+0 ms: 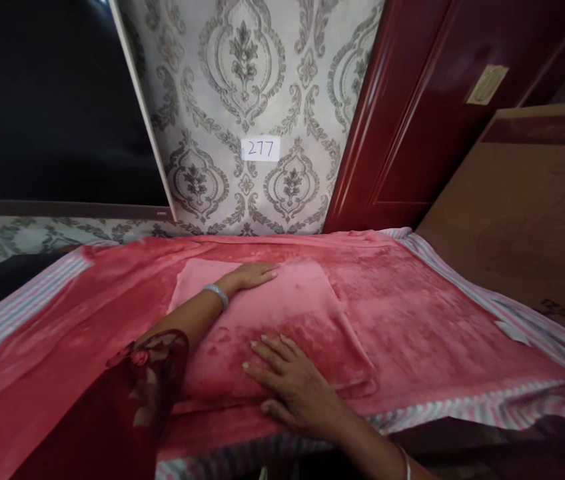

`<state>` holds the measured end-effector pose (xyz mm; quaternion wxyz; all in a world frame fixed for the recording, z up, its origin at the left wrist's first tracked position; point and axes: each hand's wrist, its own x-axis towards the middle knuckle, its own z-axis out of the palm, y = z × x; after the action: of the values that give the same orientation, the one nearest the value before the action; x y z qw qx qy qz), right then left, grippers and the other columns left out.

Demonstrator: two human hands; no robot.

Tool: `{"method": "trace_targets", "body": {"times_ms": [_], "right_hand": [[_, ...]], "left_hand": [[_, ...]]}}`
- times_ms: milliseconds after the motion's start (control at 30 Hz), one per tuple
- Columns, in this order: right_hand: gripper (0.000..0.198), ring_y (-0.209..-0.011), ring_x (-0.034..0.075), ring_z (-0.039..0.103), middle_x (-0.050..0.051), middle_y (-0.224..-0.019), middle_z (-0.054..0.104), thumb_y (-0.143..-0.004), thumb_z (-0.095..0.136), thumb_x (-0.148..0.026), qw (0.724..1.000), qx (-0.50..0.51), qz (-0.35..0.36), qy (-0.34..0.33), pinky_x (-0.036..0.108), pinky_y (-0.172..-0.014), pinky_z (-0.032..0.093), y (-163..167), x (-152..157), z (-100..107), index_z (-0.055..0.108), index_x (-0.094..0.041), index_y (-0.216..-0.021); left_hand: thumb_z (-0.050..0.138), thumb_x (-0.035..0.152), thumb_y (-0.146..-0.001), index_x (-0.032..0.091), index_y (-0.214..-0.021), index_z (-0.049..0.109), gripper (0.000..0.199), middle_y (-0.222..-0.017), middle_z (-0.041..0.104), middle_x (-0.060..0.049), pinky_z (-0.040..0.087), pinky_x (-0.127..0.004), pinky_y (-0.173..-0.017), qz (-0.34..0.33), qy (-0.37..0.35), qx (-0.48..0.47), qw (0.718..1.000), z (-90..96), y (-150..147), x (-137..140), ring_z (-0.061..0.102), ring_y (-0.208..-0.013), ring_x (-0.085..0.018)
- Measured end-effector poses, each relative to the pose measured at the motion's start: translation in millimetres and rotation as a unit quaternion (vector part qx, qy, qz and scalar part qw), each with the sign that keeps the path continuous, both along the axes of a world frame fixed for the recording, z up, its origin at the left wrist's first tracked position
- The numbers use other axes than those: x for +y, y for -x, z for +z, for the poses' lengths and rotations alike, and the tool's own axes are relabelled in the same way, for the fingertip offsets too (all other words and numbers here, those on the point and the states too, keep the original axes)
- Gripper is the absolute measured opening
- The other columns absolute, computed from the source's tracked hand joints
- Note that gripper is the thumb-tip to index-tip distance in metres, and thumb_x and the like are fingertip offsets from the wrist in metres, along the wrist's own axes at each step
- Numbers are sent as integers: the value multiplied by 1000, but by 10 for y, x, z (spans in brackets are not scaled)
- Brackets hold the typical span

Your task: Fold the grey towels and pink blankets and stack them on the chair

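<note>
A folded pink-red plush cloth point(282, 300) lies flat in the middle of a larger red plush blanket point(427, 320). Resting on the far part of the folded cloth is my left hand point(254, 274), palm down, with its fingers stretched to the right. My right hand point(295, 387) lies open on the near part, fingers spread and pointing away to the left. Neither hand grips anything. Both touch only the cloth's top surface, and part of its left side is hidden behind my left forearm.
Striped cloth point(462, 403) edges the blanket. At the back left is a dark television screen point(52, 107), beside patterned wallpaper bearing a paper label point(260, 149) reading 277. A dark red door point(402, 113) and a large cardboard box point(527, 213) stand on the right.
</note>
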<state>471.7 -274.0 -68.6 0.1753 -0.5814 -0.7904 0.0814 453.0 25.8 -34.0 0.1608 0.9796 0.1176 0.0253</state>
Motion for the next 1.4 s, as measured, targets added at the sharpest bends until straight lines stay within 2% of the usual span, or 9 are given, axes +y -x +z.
{"method": "trace_targets", "body": {"times_ms": [133,333,467,567,700,900,1100,1233,1400], "right_hand": [[62,-153,24,19,3,-167,25,-100,46,-54,1000,-9,-6,-10,52,-124,18,4,10,-19,34,-33,-157],[62,-151,27,25,6,-164,31,-99,47,-56,1000,-12,-11,-8,55,-122,22,13,-16,70,39,-30,-155],[56,-145,24,36,9,-157,45,-102,44,-51,1000,14,-12,-20,49,-121,26,145,65,326,45,-26,-152],[53,-143,22,39,8,-153,49,-102,45,-49,999,16,35,-38,44,-122,26,330,243,464,48,-25,-149],[58,-149,24,28,7,-161,38,-101,47,-52,994,-13,109,-14,47,-124,17,531,448,372,42,-27,-153],[67,-155,24,11,2,-169,17,-100,44,-57,992,-8,122,35,51,-126,6,561,470,138,27,-30,-160],[69,-155,24,11,2,-168,22,-99,46,-59,993,5,110,50,51,-126,5,555,470,151,27,-32,-159],[68,-155,24,11,2,-168,21,-99,47,-58,993,16,105,55,51,-126,4,560,475,149,28,-32,-159],[69,-155,24,11,2,-168,20,-98,50,-55,993,12,102,55,50,-126,4,572,484,142,28,-31,-159]], "left_hand": [[25,54,-100,23,-149,49,63,-154,51,-5,31,-36,-120,20,-34,-27,999,0,9,-50,47,-142,-21],[35,55,-98,27,-152,43,61,-163,35,-7,14,-53,-124,35,-79,-28,996,183,173,-171,28,-152,-29],[29,57,-100,23,-156,38,66,-164,33,-9,18,-44,-125,-38,-56,-10,998,304,563,-374,28,-152,-25],[28,59,-100,27,-155,40,64,-163,36,-7,19,-44,-124,-105,-37,13,994,313,896,-603,28,-152,-24],[31,59,-100,37,-155,35,59,-165,31,-3,15,-52,-124,-125,-46,18,991,198,1179,-731,23,-154,-25],[37,60,-99,35,-158,30,64,-167,25,-6,4,-66,-121,-78,-92,14,993,74,1176,-341,15,-155,-33],[32,60,-99,32,-157,34,64,-167,27,-4,12,-55,-124,4,-40,39,998,110,1004,151,21,-155,-28],[31,59,-99,28,-151,47,62,-158,46,-3,25,-36,-122,60,-20,0,998,20,964,360,40,-146,-21],[31,58,-98,24,-149,49,64,-154,50,-9,24,-47,-122,118,-49,-10,992,-7,953,350,42,-145,-28]]}}
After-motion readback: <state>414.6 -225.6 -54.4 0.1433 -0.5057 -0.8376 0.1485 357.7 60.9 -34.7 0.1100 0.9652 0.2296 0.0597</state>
